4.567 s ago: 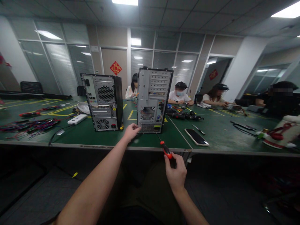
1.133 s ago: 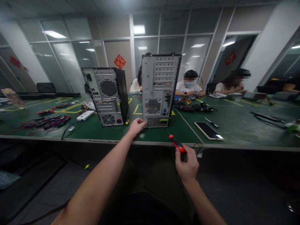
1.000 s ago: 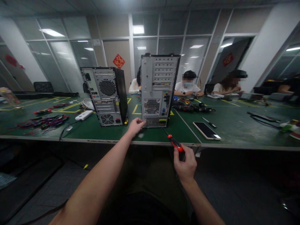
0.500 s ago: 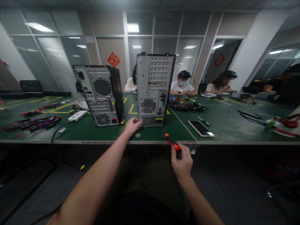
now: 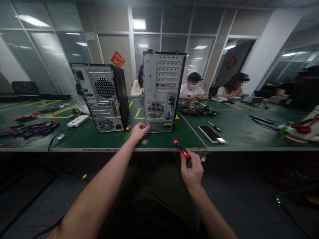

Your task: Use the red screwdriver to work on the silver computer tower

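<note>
A tall computer tower [image 5: 151,79] stands upright on the green bench, its metal back panel facing me. My left hand [image 5: 139,132] is at the tower's lower left corner, fingers bent together and tips against its edge. In my right hand [image 5: 192,169] is a red and black screwdriver [image 5: 183,151], gripped by its handle just in front of the bench edge. Its thin shaft slants up and left toward the bottom right of the back panel. Whether the tip touches a screw is too small to see.
A second computer tower [image 5: 104,109] stands to the left. Tangled cables [image 5: 37,129] and a white power strip [image 5: 78,121] lie beyond it. On the right are a phone [image 5: 211,134], a pen-like tool [image 5: 213,125] and a black power tool [image 5: 188,111]. Several people sit across the bench [image 5: 236,132].
The whole view has shifted slightly, so the towers and bench sit a little farther left and higher. Both hands keep their places at the tower, and the screwdriver stays in my right hand.
</note>
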`<state>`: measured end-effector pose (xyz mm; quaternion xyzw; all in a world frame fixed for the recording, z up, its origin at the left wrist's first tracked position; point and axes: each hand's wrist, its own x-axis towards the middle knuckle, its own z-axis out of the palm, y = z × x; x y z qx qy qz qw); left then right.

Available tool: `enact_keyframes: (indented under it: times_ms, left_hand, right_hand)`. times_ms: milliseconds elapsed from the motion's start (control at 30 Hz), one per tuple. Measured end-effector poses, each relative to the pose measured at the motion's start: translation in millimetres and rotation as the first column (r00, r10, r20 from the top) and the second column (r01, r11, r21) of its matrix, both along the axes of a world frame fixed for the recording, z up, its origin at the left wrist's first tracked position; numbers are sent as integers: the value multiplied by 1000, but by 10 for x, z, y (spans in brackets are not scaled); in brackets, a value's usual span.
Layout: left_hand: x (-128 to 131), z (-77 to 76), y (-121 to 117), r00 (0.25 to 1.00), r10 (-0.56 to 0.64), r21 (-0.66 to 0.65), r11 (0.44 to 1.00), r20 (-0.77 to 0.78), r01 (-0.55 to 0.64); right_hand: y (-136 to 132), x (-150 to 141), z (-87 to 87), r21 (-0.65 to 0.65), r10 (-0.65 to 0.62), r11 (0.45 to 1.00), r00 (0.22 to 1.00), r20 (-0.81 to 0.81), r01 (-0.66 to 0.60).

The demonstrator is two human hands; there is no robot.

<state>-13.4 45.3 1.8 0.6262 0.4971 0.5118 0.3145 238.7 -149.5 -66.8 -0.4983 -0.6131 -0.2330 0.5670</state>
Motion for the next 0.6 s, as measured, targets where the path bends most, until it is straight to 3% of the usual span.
enact_keyframes:
  times_ms: [600]
  left_hand:
    - [0, -15, 2, 1000, -4, -8, 1000, 20, 5]
  right_hand:
    - [33, 12, 19, 44, -8, 999, 1000, 24, 7]
